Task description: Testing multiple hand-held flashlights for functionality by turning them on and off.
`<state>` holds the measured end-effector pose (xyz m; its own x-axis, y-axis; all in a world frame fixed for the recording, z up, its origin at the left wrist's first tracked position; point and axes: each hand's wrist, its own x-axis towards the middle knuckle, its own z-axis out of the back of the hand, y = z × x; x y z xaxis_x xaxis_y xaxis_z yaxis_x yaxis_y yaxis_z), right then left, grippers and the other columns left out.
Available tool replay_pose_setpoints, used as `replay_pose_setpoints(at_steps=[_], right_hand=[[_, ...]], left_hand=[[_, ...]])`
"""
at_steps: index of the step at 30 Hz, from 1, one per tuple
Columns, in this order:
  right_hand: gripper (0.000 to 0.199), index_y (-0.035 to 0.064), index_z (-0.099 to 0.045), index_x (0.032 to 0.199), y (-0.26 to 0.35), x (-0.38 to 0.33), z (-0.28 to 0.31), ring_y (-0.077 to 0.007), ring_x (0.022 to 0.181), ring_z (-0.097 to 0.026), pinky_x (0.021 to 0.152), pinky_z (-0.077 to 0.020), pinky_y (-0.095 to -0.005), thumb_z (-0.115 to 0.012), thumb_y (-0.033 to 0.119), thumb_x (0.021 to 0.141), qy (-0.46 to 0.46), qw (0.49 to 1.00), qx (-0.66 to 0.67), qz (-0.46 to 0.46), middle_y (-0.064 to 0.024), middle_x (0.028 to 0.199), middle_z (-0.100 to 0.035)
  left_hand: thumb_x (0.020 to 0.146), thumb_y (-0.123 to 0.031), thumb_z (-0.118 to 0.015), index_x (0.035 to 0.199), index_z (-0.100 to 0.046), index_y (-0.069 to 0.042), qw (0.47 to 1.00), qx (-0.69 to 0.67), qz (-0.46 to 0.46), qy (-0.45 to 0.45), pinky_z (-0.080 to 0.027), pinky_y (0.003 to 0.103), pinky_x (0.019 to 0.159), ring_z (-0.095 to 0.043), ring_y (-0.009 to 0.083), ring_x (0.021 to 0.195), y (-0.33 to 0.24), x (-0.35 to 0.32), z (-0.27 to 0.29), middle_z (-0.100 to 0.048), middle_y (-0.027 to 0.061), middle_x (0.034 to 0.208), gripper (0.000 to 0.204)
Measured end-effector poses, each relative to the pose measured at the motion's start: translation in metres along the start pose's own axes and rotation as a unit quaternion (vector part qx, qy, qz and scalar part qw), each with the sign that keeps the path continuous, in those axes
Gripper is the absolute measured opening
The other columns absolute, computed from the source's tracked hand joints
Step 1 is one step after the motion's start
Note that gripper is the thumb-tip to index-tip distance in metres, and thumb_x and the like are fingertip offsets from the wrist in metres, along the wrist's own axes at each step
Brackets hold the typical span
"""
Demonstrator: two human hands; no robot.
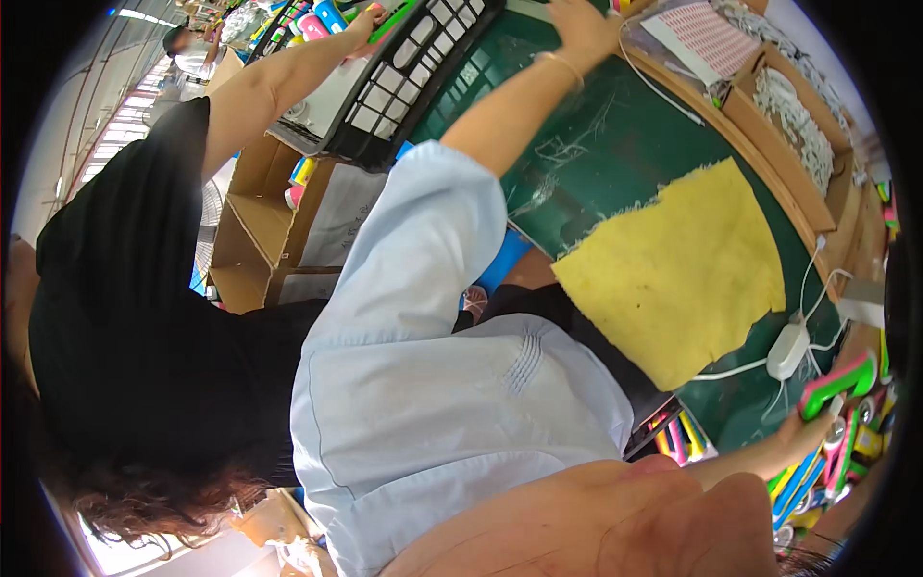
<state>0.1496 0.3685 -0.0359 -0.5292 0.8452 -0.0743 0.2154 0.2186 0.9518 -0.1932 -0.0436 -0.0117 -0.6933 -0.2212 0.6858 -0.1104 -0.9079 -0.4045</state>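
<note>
Right hand grips a green-pink handle; left hand reaches to the far end of the table.
The handle is at the lower right, above a heap of coloured pieces, and the fingers seem closed round its lower end, though they are small in the view. Near it, a white plug block with cables lies on the green table, and beside this is a yellow cloth with a frayed edge. Along the far edge stands a wooden box with white stuff inside. The left hand is cut by the upper border, so I cannot tell if it holds something. To its left, a co-worker's hand is at a black basket with colourful things; a carton stands below.
</note>
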Motion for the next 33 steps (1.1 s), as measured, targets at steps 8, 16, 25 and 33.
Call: replay_pose_setpoints(at_steps=[8, 16, 25, 33], right_hand=[[0.041, -0.0134, -0.04, 0.12, -0.004, -0.041, -0.011, -0.0157, 0.075, -0.055, 0.063, -0.0454, -0.0224, -0.046, 0.005, 0.084, -0.007, 0.952, -0.203, 0.227, -0.014, 0.089, -0.056], [0.06, -0.0073, -0.045, 0.119, -0.014, -0.174, -0.143, -0.0242, 0.089, -0.057, 0.071, -0.0462, -0.0312, -0.052, 0.041, 0.084, 0.292, 0.948, -0.122, -0.026, -0.0178, 0.106, -0.053], [0.036, -0.0027, -0.05, 0.107, 0.001, -0.217, -0.147, -0.013, 0.072, -0.056, 0.064, -0.0431, -0.025, -0.063, 0.011, 0.075, 0.145, 0.709, -0.489, 0.487, -0.0082, 0.085, -0.059], [0.041, -0.0041, -0.043, 0.12, -0.062, -0.228, -0.101, -0.0223, 0.094, -0.053, 0.08, -0.0428, -0.0293, -0.057, 0.007, 0.082, 0.382, 0.891, -0.215, 0.117, -0.0166, 0.106, -0.049]], left_hand=[[0.08, -0.048, -0.046, 0.109, -0.051, 0.008, 0.959, 0.094, 0.188, 0.189, -0.024, 0.051, 0.097, -0.043, 0.041, 0.109, 0.055, 0.058, -0.074, -0.054, 0.026, 0.107, 0.063], [0.089, -0.038, -0.045, 0.11, -0.044, -0.002, 0.253, -0.803, 0.322, 0.433, -0.05, 0.035, 0.067, -0.058, 0.0261, 0.077, 0.002, -0.066, 0.064, -0.056, 0.0152, 0.089, 0.042], [0.09, -0.05, -0.032, 0.095, -0.055, 0.002, 0.281, -0.6, 0.132, 0.737, -0.047, 0.024, 0.046, -0.059, 0.0195, 0.056, -0.045, -0.227, 0.179, -0.059, 0.0134, 0.074, 0.057], [0.086, -0.022, -0.055, 0.114, -0.045, -0.002, 0.536, -0.641, 0.208, 0.509, -0.048, 0.03, 0.075, -0.057, 0.0139, 0.087, -0.072, -0.214, 0.166, -0.058, 0.0072, 0.101, 0.036]])
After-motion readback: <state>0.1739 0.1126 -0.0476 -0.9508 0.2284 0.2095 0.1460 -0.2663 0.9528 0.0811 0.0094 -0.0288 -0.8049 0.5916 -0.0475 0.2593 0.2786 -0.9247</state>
